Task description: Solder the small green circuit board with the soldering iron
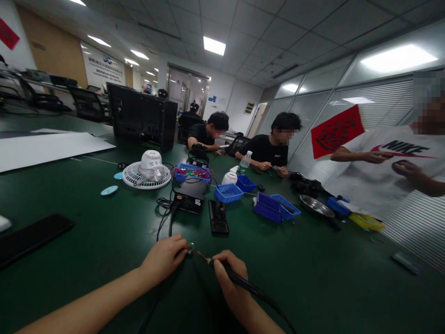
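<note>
My right hand [232,273] grips a soldering iron [239,280] like a pen, its tip pointing left and a black cord trailing toward the lower right. Between finger and thumb, my left hand [170,253] pinches a small green circuit board [190,248] just above the green table. The iron's tip is beside the board; whether it touches cannot be made out. Beyond my hands stands a black soldering station [189,194] with coiled cables. To its right is a black stand [219,218] lying flat on the table.
A white fan part [148,172] sits left of the station. Blue trays [229,192] and a metal pan [316,206] spread right. A black keyboard-like slab [34,237] lies at left. A monitor [141,116] stands behind. Several people work across the table.
</note>
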A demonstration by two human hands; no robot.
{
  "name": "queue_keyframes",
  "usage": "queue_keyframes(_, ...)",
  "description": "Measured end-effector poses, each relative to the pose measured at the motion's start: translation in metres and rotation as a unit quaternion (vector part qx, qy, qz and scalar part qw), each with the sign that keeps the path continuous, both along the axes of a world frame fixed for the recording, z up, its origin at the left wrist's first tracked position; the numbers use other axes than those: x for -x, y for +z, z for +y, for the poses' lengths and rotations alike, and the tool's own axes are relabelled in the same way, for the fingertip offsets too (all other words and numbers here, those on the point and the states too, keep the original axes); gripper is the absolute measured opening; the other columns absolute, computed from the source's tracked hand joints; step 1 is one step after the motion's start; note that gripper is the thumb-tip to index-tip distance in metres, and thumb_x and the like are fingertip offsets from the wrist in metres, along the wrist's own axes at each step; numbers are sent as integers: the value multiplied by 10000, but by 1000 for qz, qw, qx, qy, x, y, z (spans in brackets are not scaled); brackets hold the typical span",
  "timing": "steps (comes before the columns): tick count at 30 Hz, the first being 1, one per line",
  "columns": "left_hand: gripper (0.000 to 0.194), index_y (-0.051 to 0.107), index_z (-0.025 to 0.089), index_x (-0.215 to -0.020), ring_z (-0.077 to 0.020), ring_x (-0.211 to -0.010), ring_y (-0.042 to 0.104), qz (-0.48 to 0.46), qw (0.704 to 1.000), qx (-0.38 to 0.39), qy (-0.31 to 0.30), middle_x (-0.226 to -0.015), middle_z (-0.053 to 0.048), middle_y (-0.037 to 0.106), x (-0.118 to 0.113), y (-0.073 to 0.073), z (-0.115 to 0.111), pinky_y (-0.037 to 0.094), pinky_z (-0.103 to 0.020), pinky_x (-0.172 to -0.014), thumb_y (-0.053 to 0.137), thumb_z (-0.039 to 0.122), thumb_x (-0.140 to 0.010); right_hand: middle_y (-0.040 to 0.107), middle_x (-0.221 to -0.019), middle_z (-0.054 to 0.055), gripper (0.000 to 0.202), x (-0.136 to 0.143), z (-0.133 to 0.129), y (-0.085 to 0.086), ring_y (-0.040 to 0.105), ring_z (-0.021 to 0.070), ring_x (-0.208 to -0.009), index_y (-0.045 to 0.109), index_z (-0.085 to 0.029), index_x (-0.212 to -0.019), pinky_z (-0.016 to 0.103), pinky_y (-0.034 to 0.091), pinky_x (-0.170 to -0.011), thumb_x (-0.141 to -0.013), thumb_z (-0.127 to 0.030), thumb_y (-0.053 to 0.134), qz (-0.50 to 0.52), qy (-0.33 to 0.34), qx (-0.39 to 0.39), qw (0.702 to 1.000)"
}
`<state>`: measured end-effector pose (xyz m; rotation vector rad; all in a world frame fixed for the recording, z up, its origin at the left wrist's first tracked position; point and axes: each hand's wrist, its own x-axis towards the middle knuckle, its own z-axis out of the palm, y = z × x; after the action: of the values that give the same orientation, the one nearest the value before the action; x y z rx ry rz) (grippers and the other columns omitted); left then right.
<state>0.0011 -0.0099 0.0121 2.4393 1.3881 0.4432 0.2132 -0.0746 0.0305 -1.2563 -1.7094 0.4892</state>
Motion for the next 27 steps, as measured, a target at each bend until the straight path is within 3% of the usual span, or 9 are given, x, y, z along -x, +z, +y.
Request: queue_keyframes(27, 189, 600, 207, -818, -151, -776, 575, -23, 999, -5, -23, -820, -9, 583, 1, 1, 1, 397, -236, -683, 437, 228, -910, 630, -653, -1, 173, -1, 1, 3, 586, 141, -595, 624, -184, -702, 229, 422, -588, -849, -193, 532, 0, 27, 17, 999)
